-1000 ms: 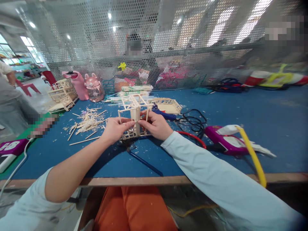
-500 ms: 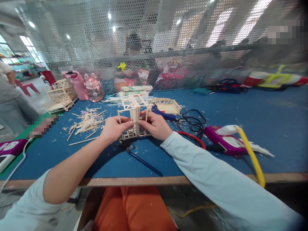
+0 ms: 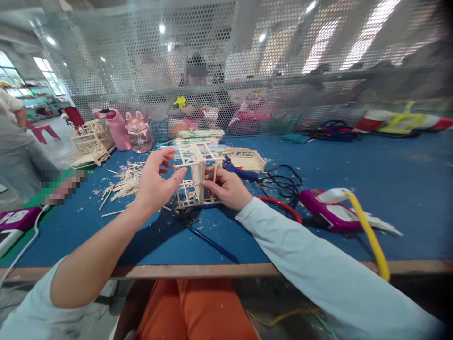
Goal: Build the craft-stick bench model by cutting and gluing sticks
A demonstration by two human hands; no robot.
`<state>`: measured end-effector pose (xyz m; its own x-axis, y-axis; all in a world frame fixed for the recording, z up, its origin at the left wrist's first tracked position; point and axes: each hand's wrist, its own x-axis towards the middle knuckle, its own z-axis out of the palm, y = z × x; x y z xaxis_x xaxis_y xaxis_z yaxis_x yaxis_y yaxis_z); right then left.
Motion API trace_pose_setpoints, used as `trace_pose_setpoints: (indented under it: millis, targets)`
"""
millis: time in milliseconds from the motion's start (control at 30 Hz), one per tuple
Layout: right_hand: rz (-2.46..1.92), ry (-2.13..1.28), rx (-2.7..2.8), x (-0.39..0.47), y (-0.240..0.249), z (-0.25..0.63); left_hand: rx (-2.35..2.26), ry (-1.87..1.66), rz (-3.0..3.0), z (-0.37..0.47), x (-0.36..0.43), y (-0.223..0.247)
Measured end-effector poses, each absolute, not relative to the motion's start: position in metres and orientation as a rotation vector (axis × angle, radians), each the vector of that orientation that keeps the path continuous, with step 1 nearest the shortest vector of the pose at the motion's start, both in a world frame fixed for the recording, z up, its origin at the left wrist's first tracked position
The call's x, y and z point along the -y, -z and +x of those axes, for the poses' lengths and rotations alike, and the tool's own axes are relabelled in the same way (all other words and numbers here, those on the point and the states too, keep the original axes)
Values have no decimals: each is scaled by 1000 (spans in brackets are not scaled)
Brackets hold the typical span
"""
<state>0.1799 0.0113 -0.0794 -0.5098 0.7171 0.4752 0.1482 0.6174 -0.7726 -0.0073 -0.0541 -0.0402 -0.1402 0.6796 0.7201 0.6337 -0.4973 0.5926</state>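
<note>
A small wooden stick frame model (image 3: pixel 198 177) stands upright on the blue table, built of thin pale sticks with a central post. My right hand (image 3: pixel 230 188) grips its right side near the post, thumb in front and fingers partly hidden behind the sticks. My left hand (image 3: pixel 155 182) is open at the model's left, thumb and fingers spread, with nothing in it. Just below the model lies a dark blue rod-like tool (image 3: pixel 214 244) with a dark end. Behind my right hand rests a blue-handled glue gun (image 3: pixel 244 172), partly hidden.
Loose sticks and scraps (image 3: pixel 125 182) lie at the left. Beyond them stand another stick model (image 3: pixel 94 144), a pink bottle (image 3: pixel 118 130) and a clear cup (image 3: pixel 139 134). Black cable (image 3: pixel 283 182) and a purple device with a yellow strap (image 3: pixel 327 210) occupy the right. Perforated metal mesh (image 3: pixel 141 61) rises behind.
My left hand has let go of the model, moving up and left with its fingers spreading. My right hand keeps its hold, and the model stays in place.
</note>
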Motion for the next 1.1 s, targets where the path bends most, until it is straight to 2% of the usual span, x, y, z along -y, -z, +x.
trace_pose_setpoints:
  millis: [133, 267, 667, 1100]
  targets:
    - [-678, -874, 1996, -12, 81, 179, -1586, -1356, 2852, -20, 54, 18]
    - [-670, -885, 1979, -13, 81, 179, -1553, -1141, 3076, -19, 50, 7]
    - [-656, -942, 1953, -12, 82, 179, -1418, -955, 3226, -15, 50, -3]
    - [-666, -894, 1981, -12, 80, 178, -1500, -1059, 3130, -11, 51, 2]
